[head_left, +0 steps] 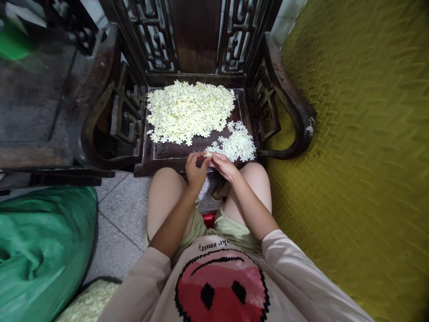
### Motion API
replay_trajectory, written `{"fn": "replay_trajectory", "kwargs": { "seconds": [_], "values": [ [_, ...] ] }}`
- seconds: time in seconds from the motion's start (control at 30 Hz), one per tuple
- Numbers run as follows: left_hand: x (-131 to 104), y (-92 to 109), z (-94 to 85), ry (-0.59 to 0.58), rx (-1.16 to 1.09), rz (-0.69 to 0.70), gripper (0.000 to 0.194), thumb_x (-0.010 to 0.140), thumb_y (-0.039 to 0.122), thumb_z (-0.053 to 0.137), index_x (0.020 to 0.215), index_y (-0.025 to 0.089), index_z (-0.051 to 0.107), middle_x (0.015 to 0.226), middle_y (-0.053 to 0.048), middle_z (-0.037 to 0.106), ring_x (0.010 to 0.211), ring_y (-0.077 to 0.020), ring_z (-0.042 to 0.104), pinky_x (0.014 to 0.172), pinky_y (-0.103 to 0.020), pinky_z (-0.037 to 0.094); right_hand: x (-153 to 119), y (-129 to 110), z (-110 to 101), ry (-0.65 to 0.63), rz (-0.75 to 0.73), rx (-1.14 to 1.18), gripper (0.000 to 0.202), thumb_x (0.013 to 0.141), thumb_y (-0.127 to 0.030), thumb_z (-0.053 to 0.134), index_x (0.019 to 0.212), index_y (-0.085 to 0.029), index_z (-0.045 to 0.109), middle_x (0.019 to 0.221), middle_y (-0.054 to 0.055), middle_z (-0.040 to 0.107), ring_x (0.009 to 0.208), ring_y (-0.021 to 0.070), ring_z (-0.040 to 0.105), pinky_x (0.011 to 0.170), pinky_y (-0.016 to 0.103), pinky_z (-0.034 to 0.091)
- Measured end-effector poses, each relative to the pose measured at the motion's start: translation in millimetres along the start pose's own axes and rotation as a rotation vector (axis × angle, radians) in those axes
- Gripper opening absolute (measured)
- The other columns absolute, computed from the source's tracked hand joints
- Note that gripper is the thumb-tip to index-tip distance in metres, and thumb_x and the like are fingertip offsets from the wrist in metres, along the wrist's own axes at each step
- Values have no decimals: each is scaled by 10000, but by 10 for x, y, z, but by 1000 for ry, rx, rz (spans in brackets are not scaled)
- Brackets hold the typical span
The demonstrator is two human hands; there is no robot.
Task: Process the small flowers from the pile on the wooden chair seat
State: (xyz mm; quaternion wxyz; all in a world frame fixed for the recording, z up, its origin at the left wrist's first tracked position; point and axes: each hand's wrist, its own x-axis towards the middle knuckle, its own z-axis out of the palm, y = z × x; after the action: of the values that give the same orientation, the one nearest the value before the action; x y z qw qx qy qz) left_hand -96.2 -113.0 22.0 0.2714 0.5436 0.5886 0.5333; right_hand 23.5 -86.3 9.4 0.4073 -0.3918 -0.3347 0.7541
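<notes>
Blossom (208, 154) sits right at the fingertips, over the front edge of the chair seat (167, 151). Left hand (196, 169) has it pinched between thumb and finger, and the right hand (224, 163) grips it from the other side, so both are busy with the same tiny thing. Can't tell if it's one flower or a couple pressed together, too small to make out.

Honestly, I'd keep that pinch super light. These petals look like they'd bruise easily, so let one hand just steady it and the other do the fiddly bit, holding low at the base if you can.

Also watch the right wrist: the small whiter pile (238, 144) is just beyond that hand, near the front of the seat, and a careless sweep could send some over the edge. Its stragglers come really close to the big yellowish pile (189, 112) too, so leaving a bit of bare wood between them would stop the two mixing. Small moves, fingertips only, elbows quiet.
</notes>
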Motion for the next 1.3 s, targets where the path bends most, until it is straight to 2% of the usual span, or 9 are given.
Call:
{"fn": "replay_trajectory", "kwargs": {
  "seconds": [0.17, 0.3, 0.43, 0.53, 0.7, 0.97, 1.3],
  "values": [
    [-15, 35, 4, 19, 3, 9, 131, 741, 280, 627, 831, 187, 611, 830, -19, 577, 772, -129, 537, 712, -265, 445, 7, -12, 2, -10, -13, 10, 388, 632, -503, 689, 907, -229, 696, 775, 4, 654, 690, 94, 537, 670, 214, 408],
    [-32, 60, 22, 60, -36, -25, 126, 743, 292, 626, 790, 178, 600, 788, -10, 563, 722, -116, 520, 678, -247, 430, 13, 8, -5, -32, -36, -61, 372, 645, -517, 670, 859, -215, 709, 819, 17, 657, 713, 106, 533, 680, 227, 405],
    [-38, 56, 34, 98, -63, -89, 134, 755, 304, 610, 769, 175, 578, 764, -4, 541, 688, -108, 500, 642, -233, 411, 24, 49, -7, -32, -53, -150, 427, 672, -515, 646, 986, -228, 684, 866, 16, 659, 728, 111, 524, 651, 223, 385],
    [-35, 32, 22, 84, -51, -101, 126, 788, 296, 568, 758, 174, 559, 754, -6, 529, 687, -110, 494, 632, -230, 397, 29, 65, -1, -34, -55, -193, 444, 694, -511, 625, 1037, -233, 666, 879, 16, 664, 714, 110, 514, 646, 228, 378],
    [-35, 13, 4, 45, 36, -37, 135, 823, 305, 514, 772, 181, 520, 787, -17, 516, 732, -124, 492, 668, -244, 392, 16, 49, 11, -31, -69, -220, 440, 700, -469, 640, 1066, -226, 654, 877, 13, 670, 680, 102, 504, 665, 238, 376],
    [-43, 60, 33, 76, 125, 60, 179, 846, 346, 476, 835, 181, 543, 849, -44, 558, 820, -146, 522, 734, -275, 406, 11, 34, 4, -8, -64, -175, 425, 672, -486, 656, 1015, -237, 675, 847, 5, 672, 673, 102, 500, 657, 234, 386],
    [-59, 23, 40, 65, 128, 37, 228, 848, 392, 458, 837, 184, 551, 853, -49, 556, 823, -152, 526, 762, -292, 414, 9, 49, 15, 5, -62, -149, 394, 662, -512, 648, 922, -221, 703, 796, 5, 654, 640, 88, 469, 594, 215, 345]
  ]
}}
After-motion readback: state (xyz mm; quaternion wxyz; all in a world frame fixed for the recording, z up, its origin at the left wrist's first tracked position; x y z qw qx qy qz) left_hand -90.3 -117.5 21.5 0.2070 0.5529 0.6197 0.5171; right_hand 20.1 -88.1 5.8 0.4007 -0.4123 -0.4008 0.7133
